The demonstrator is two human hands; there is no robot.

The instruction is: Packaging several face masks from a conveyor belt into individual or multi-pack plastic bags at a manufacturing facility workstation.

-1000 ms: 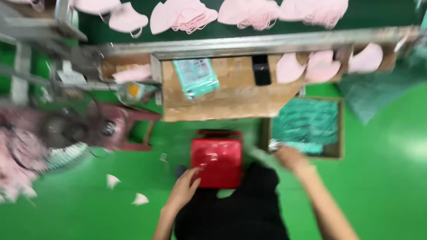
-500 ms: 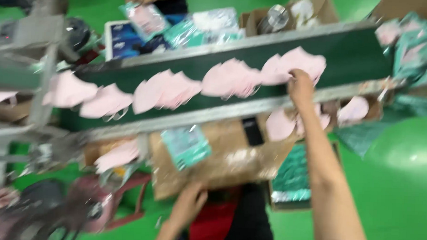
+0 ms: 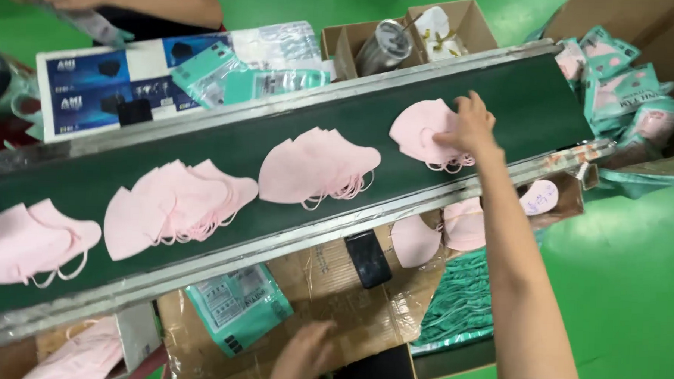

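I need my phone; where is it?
In the head view, the black phone lies on the cardboard below the belt, between the teal packet and loose pink masks.

My left hand (image 3: 301, 356) is blurred, and I can't tell whether it touches the cardboard (image 3: 340, 302). My right hand (image 3: 470, 127) hides part of a pink mask stack (image 3: 421, 133). The leftmost masks (image 3: 21, 242) run off the edge.

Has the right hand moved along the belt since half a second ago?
Cannot tell: the right hand rests on a pink mask stack on the green belt in both views, but the camera itself shifted.
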